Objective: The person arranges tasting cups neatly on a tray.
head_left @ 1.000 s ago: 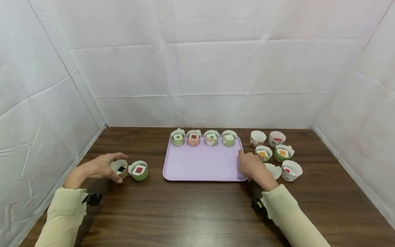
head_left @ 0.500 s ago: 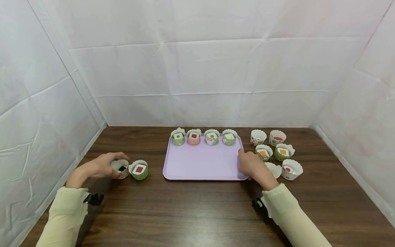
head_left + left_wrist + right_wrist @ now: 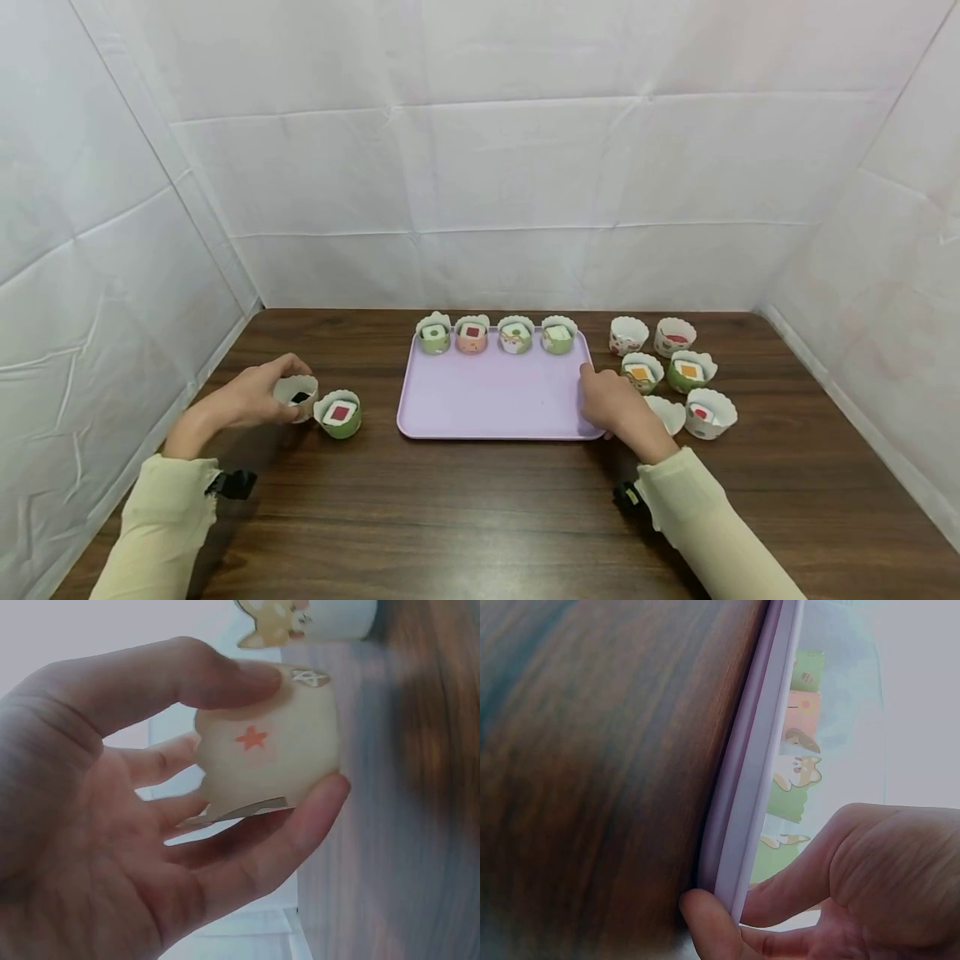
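My left hand (image 3: 258, 396) grips a pale scalloped paper baking cup (image 3: 262, 761) between thumb and fingers. In the left wrist view the cup shows a small orange star on its wall. A black-centred piece (image 3: 299, 397) lies inside it. Close beside it on the table stands a green baking cup (image 3: 339, 423) with a white piece bearing a dark red square. At the right side of the lilac tray (image 3: 487, 400), my right hand (image 3: 618, 404) pinches the rim, with fingertips under the edge in the right wrist view.
Along the tray's back edge stand several filled baking cups, among them a pink cup (image 3: 472, 344). Right of the tray, several more cups cluster, including a white one (image 3: 710, 425) partly filled with red and white. White cloth walls (image 3: 495, 167) enclose the dark wooden table (image 3: 450, 517).
The left thumb and fingers have closed round the pale cup, which has risen and shifted slightly right. The right hand and the tray have stayed in place.
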Motion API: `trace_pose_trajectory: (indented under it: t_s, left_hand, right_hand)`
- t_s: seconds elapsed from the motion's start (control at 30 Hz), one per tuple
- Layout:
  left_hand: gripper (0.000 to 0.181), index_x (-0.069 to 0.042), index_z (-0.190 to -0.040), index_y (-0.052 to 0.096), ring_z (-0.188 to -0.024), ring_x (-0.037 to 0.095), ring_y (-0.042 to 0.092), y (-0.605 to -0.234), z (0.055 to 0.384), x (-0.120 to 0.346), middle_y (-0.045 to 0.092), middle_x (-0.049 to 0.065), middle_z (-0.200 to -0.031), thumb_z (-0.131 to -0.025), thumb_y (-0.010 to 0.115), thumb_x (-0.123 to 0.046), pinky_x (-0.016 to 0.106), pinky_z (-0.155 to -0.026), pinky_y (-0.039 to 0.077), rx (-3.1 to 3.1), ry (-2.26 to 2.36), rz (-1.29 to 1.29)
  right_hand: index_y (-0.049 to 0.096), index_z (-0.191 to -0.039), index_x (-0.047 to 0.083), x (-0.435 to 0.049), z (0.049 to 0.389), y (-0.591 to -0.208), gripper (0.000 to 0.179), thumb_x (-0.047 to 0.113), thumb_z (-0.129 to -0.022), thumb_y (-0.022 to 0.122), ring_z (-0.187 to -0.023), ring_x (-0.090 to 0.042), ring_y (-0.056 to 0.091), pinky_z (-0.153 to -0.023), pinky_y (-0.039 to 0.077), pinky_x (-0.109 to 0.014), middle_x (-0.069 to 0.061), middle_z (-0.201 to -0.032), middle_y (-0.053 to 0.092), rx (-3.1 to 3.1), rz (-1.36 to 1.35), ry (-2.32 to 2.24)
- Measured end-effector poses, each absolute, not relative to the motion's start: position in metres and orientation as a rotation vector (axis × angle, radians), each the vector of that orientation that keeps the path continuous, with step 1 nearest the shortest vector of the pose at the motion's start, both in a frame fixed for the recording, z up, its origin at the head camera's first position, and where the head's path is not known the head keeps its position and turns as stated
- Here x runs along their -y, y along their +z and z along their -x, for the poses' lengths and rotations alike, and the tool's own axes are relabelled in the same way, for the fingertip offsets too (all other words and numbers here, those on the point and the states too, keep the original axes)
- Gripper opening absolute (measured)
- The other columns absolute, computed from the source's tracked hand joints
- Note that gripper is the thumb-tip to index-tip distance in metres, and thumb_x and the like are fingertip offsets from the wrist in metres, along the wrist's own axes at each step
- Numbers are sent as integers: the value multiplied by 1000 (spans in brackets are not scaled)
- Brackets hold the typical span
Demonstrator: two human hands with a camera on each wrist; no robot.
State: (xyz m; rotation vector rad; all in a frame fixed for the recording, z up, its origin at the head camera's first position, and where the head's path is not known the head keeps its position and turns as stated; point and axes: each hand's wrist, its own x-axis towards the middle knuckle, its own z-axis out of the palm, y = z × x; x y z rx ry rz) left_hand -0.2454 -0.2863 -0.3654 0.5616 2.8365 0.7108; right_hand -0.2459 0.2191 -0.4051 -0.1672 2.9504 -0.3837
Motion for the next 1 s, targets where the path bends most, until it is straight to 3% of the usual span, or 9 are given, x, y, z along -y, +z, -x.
trace_pose_trajectory:
  t_s: [0.13, 0.3, 0.47, 0.73, 1.0]
  left_hand:
    - [54, 0, -128, 57, -92, 29, 61, -365, 246, 283, 62, 29, -125, -84, 80, -20, 33, -70, 50, -2915, 732, -580]
    - [54, -1, -131, 58, -104, 36, 59, -368, 248, 277, 62, 25, -120, -88, 80, -24, 48, -81, 53, -3035, 754, -574]
    - [55, -2, -138, 55, -114, 44, 57, -368, 251, 268, 58, 28, -129, -91, 77, -22, 61, -90, 51, -3090, 808, -562]
    - [59, -2, -140, 56, -124, 46, 56, -363, 261, 236, 57, 27, -135, -91, 76, -29, 64, -100, 50, -3103, 900, -600]
    - [60, -4, -142, 55, -125, 43, 55, -366, 270, 204, 56, 25, -137, -94, 74, -34, 64, -103, 50, -3059, 947, -639]
  right_hand:
    - [51, -125, -10, -218, 246, -406, 31, 5, -99, 45, -44, -20, 61, -38, 52, -28, -33, -94, 63, -2956, 171, -378]
    - [51, -126, -10, -217, 246, -407, 32, 6, -100, 45, -43, -20, 61, -38, 52, -28, -33, -95, 63, -2949, 165, -381]
    - [50, -130, -11, -218, 247, -407, 35, 7, -101, 44, -45, -21, 61, -38, 52, -28, -36, -99, 63, -2947, 165, -361]
    - [50, -130, -12, -220, 247, -405, 36, 7, -100, 43, -52, -25, 61, -41, 53, -30, -37, -101, 64, -2957, 160, -330]
    - [49, -131, -11, -218, 246, -406, 37, 6, -100, 42, -49, -24, 62, -39, 53, -29, -38, -104, 64, -2951, 160, -360]
